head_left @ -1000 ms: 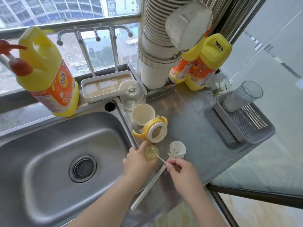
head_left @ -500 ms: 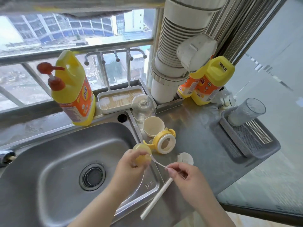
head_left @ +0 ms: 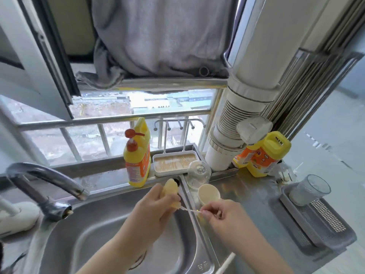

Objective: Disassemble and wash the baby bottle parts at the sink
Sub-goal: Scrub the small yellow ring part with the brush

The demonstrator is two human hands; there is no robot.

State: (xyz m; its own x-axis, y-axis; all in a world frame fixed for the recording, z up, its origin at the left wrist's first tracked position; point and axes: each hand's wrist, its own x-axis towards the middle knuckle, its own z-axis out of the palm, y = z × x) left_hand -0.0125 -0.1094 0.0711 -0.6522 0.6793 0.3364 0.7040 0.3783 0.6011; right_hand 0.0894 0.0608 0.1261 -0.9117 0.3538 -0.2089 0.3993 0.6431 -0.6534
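My left hand (head_left: pixel 152 216) grips a soft yellow bottle nipple (head_left: pixel 169 191) above the right side of the steel sink (head_left: pixel 83 240). My right hand (head_left: pixel 223 216) pinches a thin straw brush (head_left: pixel 189 210) whose tip touches the underside of the nipple. A clear bottle body (head_left: pixel 198 175) stands upside down on the sink's right rim. Beside it sits a cream cup (head_left: pixel 209 194). The white handle (head_left: pixel 225 264) of a larger brush pokes out under my right wrist. My hands hide the yellow handled collar.
A curved faucet (head_left: pixel 47 186) arches over the sink's left side. A yellow soap pump bottle (head_left: pixel 137 161) and a white tray (head_left: pixel 174 164) stand on the sill. Yellow jugs (head_left: pixel 264 155) and a grey drain basket (head_left: pixel 316 220) holding a glass (head_left: pixel 309 189) sit at right.
The camera has tilted up, bringing the faucet and hanging cloth into view. My left hand has raised the nipple toward the sink's back rim, and my right hand followed with the thin brush.
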